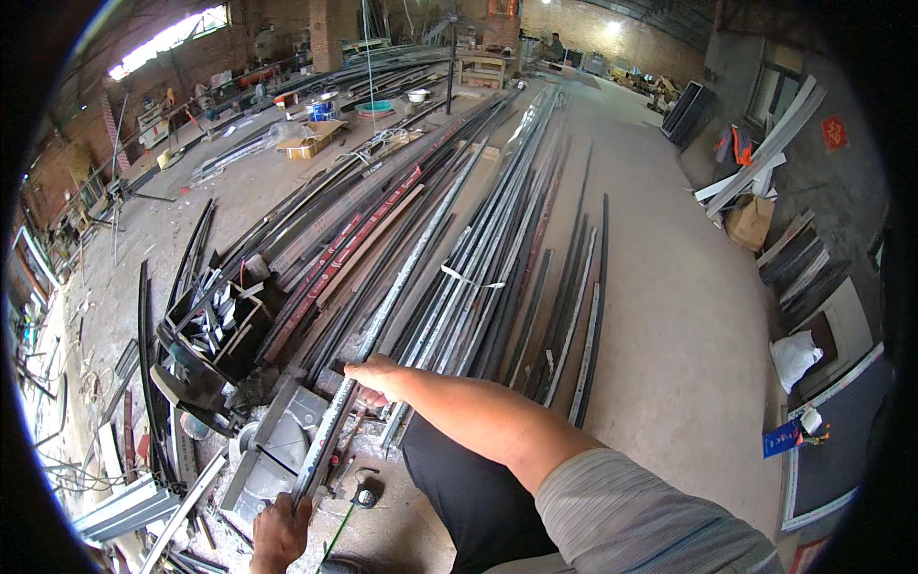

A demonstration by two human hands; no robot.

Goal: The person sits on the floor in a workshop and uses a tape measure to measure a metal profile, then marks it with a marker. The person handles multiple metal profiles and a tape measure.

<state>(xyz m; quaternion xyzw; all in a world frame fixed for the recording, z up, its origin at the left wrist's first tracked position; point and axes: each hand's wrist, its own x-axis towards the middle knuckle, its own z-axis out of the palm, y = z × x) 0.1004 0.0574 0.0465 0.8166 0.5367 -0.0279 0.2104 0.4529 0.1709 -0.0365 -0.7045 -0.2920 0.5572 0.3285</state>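
A long metal profile (381, 320), pale along its top face and dark at the side, slants from the near left toward the far middle. Its near end is in my left hand (277, 534), fingers closed round it. Farther up, my right hand (378, 378) grips the same profile, my forearm reaching across from the right. Just left of the profile is a cut-off saw (277, 448) with a round, dusty metal table and a slot. A tape measure (365, 491) lies right of my left hand, a green strip running from it.
Bundles of long profiles (478, 273) cover the floor ahead, one tied with a white strap. A bin of dark offcuts (225, 320) stands behind the saw. Loose metal pieces (134, 512) lie at the near left. Panels (832, 440) and a white bag (796, 361) are along the right wall.
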